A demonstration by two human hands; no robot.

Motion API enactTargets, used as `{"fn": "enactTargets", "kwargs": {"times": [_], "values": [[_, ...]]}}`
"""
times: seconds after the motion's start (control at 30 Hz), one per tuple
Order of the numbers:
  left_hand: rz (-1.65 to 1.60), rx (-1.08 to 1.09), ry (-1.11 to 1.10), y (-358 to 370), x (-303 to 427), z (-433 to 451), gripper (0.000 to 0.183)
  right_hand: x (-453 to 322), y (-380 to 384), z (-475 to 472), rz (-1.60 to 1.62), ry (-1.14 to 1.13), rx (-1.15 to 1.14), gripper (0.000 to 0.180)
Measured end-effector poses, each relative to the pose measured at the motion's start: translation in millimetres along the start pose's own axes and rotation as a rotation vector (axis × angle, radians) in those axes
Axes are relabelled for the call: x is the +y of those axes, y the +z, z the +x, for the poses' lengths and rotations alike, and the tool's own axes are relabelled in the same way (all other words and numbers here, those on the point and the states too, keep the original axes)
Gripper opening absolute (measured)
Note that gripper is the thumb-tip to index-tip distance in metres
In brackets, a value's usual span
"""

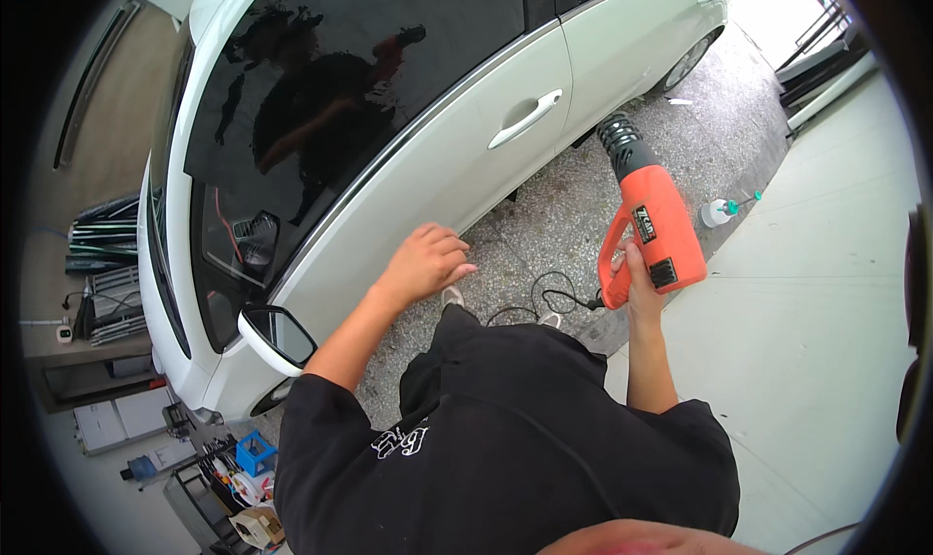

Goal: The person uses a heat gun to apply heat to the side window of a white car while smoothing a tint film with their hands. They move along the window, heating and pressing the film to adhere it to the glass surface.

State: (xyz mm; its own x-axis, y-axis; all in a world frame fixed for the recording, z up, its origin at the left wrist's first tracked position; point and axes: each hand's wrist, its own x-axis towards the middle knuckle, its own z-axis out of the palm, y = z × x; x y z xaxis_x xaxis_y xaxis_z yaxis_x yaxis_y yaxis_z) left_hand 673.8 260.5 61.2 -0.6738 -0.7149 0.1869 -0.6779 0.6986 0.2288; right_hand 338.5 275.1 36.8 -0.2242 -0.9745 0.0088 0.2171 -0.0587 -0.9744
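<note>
My right hand (635,269) grips the handle of an orange heat gun (667,220), whose dark nozzle with a wire guard points towards the rear of a white car (452,139). A black cord runs from the gun's handle down to the floor. Bent at the wrist, my left hand (430,260) holds nothing that shows and is over the floor close beside the front door; its fingers are loosely curled and partly overlap. Dark film with ragged edges and reflections covers the front door window (350,66). The door handle (525,120) lies between the window and the gun.
The side mirror (278,336) juts out near my left forearm. A white spray bottle with green parts (718,212) stands on the speckled floor (554,212) by the pale wall (809,278). Boxes and a blue stool (255,453) are at lower left. Black cord loops lie near my feet.
</note>
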Motion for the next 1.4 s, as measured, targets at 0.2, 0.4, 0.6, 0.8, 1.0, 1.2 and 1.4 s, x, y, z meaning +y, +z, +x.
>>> {"fn": "enactTargets", "kwargs": {"times": [0.2, 0.4, 0.6, 0.8, 1.0, 1.2, 1.4], "values": [[0.4, 0.079, -0.062, -44, -110, -67, 0.033, 15, 51, -52, 0.142, -0.054, 0.055, 0.023], [0.804, 0.135, -0.081, -111, -217, -116, 0.063, -9, 132, -56, 0.076, -0.228, -0.014, 0.017], [0.855, -0.042, 0.062, -59, -251, -168, 0.076, -29, 207, -67, -0.14, -0.275, 0.018, 0.019], [0.991, -0.253, 0.126, -6, -250, -205, 0.082, -30, 243, -81, -0.239, -0.126, -0.081, 0.022], [0.898, -0.216, 0.113, -9, -251, -209, 0.09, -24, 277, -85, -0.396, -0.046, -0.184, 0.049], [0.897, -0.246, 0.067, -9, -242, -204, 0.087, 16, 292, -82, -0.305, -0.189, -0.154, 0.042], [0.901, -0.296, 0.039, -14, -233, -210, 0.08, 28, 283, -66, -0.574, -0.341, -0.358, 0.042]]}}
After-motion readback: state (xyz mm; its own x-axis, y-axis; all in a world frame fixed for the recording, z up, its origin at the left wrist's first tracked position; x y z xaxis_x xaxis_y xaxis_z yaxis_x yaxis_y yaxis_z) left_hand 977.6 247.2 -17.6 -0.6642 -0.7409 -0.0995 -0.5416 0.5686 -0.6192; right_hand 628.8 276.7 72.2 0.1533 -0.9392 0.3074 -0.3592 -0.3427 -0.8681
